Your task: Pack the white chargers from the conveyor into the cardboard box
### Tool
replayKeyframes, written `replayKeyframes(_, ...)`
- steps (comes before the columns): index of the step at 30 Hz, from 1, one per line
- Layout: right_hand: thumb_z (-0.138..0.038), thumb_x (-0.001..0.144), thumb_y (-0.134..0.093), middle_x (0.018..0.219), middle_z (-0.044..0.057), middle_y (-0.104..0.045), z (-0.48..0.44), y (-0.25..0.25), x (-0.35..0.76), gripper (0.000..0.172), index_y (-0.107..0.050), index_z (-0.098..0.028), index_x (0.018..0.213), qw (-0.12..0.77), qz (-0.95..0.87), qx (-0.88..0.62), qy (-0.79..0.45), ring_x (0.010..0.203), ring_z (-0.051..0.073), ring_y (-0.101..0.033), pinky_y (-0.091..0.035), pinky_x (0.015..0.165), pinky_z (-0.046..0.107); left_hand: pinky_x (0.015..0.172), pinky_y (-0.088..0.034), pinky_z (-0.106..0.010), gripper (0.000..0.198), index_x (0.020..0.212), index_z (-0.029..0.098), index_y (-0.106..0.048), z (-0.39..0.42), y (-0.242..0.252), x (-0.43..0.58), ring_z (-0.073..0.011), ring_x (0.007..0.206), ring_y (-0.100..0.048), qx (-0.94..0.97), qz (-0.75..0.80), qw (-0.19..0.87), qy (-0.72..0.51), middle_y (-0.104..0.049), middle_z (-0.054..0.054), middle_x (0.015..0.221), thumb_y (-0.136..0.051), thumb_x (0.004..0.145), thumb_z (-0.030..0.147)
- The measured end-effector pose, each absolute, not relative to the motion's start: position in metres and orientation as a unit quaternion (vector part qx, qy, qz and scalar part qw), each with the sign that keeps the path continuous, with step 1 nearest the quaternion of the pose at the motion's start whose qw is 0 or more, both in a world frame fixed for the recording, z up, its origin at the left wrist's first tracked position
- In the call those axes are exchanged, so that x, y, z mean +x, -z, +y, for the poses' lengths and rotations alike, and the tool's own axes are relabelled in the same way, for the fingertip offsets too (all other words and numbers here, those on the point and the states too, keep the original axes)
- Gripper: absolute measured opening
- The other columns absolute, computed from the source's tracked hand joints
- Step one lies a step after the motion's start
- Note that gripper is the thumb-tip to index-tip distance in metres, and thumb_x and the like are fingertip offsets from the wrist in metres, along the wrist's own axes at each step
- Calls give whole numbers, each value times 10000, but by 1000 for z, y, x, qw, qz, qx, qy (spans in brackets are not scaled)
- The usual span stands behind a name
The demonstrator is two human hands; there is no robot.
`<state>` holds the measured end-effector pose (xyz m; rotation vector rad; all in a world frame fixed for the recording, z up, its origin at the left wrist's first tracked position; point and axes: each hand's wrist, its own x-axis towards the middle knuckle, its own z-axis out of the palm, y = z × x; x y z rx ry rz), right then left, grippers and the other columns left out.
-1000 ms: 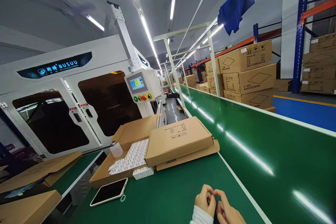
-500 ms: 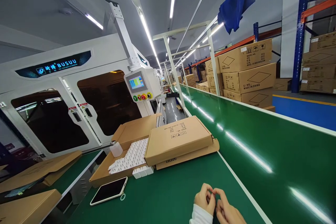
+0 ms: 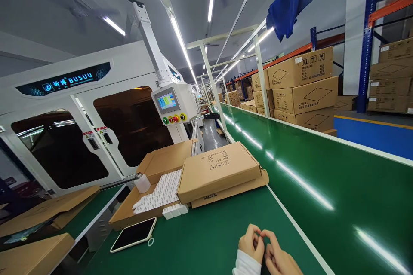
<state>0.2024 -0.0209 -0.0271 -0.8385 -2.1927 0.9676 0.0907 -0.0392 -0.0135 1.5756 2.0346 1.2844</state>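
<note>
My left hand (image 3: 251, 244) and my right hand (image 3: 278, 255) are together over the green work surface (image 3: 200, 245), low in the view and right of centre. Their fingertips touch, with the fingers curled inward. Whatever the fingers may hold is hidden or too small to name. A white sleeve covers my left wrist. Further left lies a phone (image 3: 134, 235) with a dark screen, a small pale ring (image 3: 150, 242) at its corner. Beyond it, an open carton (image 3: 124, 215) holds rows of small white pieces (image 3: 161, 191) and a white bottle (image 3: 142, 183).
A closed cardboard box (image 3: 219, 172) rests beside the open carton, with small white blocks (image 3: 175, 211) in front. A green conveyor (image 3: 322, 167) runs along the right. Stacked cartons (image 3: 303, 94) stand beyond it. A white machine (image 3: 80, 116) fills the left.
</note>
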Motion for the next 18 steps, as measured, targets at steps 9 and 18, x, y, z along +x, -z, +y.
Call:
replayKeyframes(9, -245, 752, -289, 572, -73, -461, -22, 28, 202, 397, -190, -229, 1135, 318, -817, -317, -362, 474, 152, -514, -286, 473, 252, 424, -291, -186, 81, 706, 199, -479, -40, 14, 89, -85, 392, -369, 547, 699, 130, -443, -342, 89, 436, -448, 665, 137)
replayKeyframes(18, -238, 758, -267, 584, -66, -458, -22, 28, 202, 385, -160, -230, 1128, 305, -823, -318, -358, 482, 155, -505, -314, 496, 250, 408, -281, -175, 61, 661, 206, -464, -40, 11, 93, -74, 374, -366, 520, 708, 151, -454, -363, 88, 428, -481, 627, 158)
